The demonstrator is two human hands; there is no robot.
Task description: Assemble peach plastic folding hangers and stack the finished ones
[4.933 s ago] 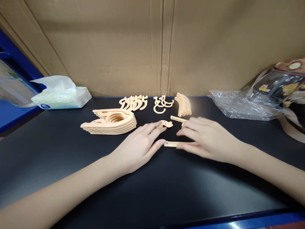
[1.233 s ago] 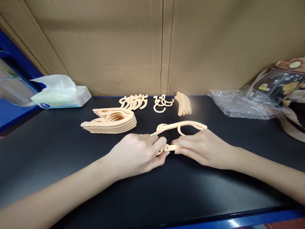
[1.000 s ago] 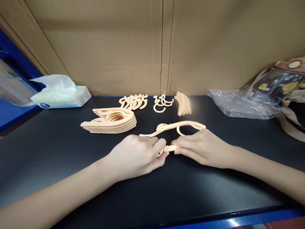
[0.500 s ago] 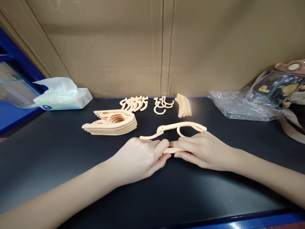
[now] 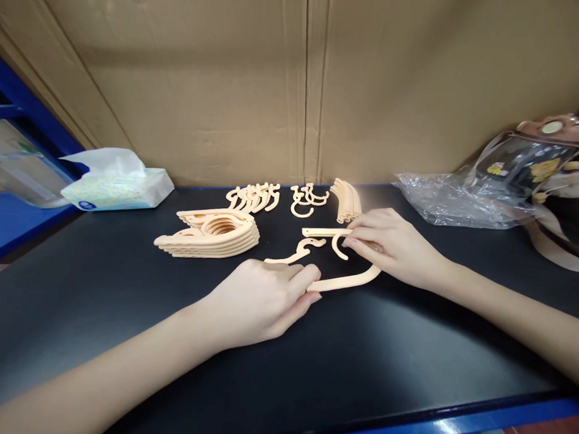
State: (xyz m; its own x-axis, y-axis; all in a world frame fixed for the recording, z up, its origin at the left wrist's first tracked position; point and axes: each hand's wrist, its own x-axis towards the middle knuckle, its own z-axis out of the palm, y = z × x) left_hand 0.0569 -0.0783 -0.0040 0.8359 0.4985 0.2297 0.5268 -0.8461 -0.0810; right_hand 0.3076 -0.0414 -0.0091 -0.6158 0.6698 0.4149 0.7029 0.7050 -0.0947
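Note:
A cream plastic folding clothes hanger is between my hands, low over the black table. My left hand (image 5: 267, 298) is closed, with thumb and fingers pinching the left part of its curved lower bar (image 5: 348, 282). My right hand (image 5: 388, 246) is closed on the right-hand hanger arm (image 5: 322, 232), whose slotted left end shows beyond the fingers. A thin curved piece (image 5: 338, 247) hangs below that arm. Behind my left hand lies the left hanger arm (image 5: 292, 255) with a notched end, seemingly apart from the right arm. My right fingers hide part of the right arm.
A stack of folded hangers (image 5: 213, 239) lies left of centre. Behind are a row of hooks (image 5: 255, 197), a few loose hooks (image 5: 303, 208) and a bundle of curved bars (image 5: 346, 200). A tissue pack (image 5: 119, 189) stands left; a plastic bag (image 5: 461, 201) and clear bottle (image 5: 519, 162) are right.
My right hand has left the lower bar and moved up and back onto the right hanger arm. That arm has shifted, its left end now off the notched piece. My left hand stays put.

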